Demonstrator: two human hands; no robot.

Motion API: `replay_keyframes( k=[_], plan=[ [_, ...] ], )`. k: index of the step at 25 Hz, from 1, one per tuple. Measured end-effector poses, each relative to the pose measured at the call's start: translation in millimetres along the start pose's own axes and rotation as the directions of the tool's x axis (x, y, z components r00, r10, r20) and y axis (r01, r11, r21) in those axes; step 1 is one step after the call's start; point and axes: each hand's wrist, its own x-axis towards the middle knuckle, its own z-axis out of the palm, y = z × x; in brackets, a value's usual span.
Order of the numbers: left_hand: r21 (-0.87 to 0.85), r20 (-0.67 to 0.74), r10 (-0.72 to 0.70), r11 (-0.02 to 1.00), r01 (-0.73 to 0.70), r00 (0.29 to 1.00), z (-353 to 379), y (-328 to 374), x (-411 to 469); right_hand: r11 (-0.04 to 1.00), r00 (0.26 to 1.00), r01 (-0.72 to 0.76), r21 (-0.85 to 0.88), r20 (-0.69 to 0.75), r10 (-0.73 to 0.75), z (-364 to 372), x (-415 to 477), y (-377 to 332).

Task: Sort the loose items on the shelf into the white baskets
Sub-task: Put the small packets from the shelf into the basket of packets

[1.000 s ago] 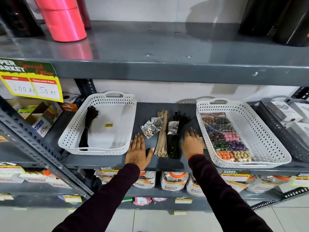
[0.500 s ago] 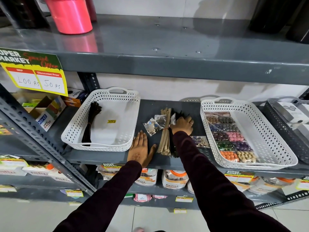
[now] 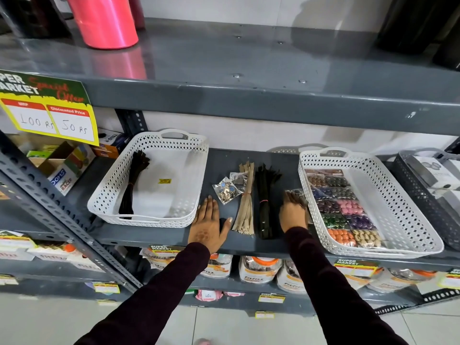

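Observation:
Two white baskets stand on the grey shelf. The left basket point(image 3: 149, 221) holds one black zipper bundle point(image 3: 134, 180). The right basket point(image 3: 410, 220) holds packets of coloured buttons point(image 3: 341, 207). Between the baskets lie a clear packet of metal buttons point(image 3: 225, 191), a beige zipper bundle point(image 3: 246, 202) and a black zipper bundle point(image 3: 265, 202). My left hand point(image 3: 207, 225) lies flat and empty on the shelf, just right of the left basket. My right hand point(image 3: 293, 211) rests its fingertips on a clear button packet point(image 3: 298, 193) beside the right basket; whether it grips the packet is hidden.
A grey basket point(image 3: 428, 195) with white boxes stands at the far right. The upper shelf edge point(image 3: 249, 103) overhangs the work area and carries a yellow price sign point(image 3: 47, 113). Cardboard boxes point(image 3: 62, 165) sit at the left, and jars point(image 3: 258, 270) fill the shelf below.
My right hand pulled back from the far end of the black zipper bundle and came down on the clear packet beside the right basket. My left hand stayed flat on the shelf.

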Motion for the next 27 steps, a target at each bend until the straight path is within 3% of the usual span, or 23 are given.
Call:
replay_keyframes(
  k=[3, 5, 8, 10, 11, 18, 22, 25, 27],
  plan=[
    [0.0, 0.02, 0.002, 1.0, -0.002, 1.0, 0.2, -0.1, 1.1, 0.987, 0.992, 0.016, 0.16, -0.128, 0.005, -1.9, 5.4, -24.0],
    [0.012, 0.024, 0.0, 1.0, 0.0, 1.0, 1.3, -0.8, 1.3, 0.965, 0.977, 0.196, 0.176, -0.125, -0.176, -6.5, 12.2, -51.7],
    [-0.003, 0.019, -0.01, 1.0, 0.01, 1.0, 2.1, -0.8, 1.8, 0.85, 0.838, 0.509, 0.133, 0.148, -0.525, -1.8, 21.0, -92.7],
    [-0.015, 0.014, -0.011, 1.0, 0.011, 1.0, 4.0, -1.8, 2.2, 0.783, 0.741, 0.621, 0.018, 0.309, -0.596, 4.9, 25.6, -106.3],
    [-0.006, 0.01, -0.008, 1.0, 0.008, 1.0, 5.5, -3.1, 2.5, 0.772, 0.73, 0.636, -0.024, 0.344, -0.591, 7.8, 27.5, -109.5],
    [0.059, 0.01, -0.005, 0.998, 0.004, 1.0, 7.6, -4.3, 3.7, 0.793, 0.779, 0.604, -0.079, 0.271, -0.566, 13.6, 30.3, -115.5],
    [0.045, 0.024, -0.005, 0.999, 0.004, 1.0, 7.7, -4.4, 3.8, 0.817, 0.817, 0.57, -0.08, -0.043, -0.575, -1.3, 17.7, -102.2],
    [0.026, 0.04, -0.003, 1.0, 0.002, 0.999, 6.4, -2.9, 4.1, 0.898, 0.862, 0.434, -0.07, -0.258, -0.437, -17.3, 21.7, -70.4],
    [0.019, 0.049, -0.002, 1.0, 0.001, 0.999, 6.6, -3.3, 3.4, 0.964, 0.933, 0.266, -0.023, -0.247, -0.263, -27.4, 25.9, -44.6]
  ],
)
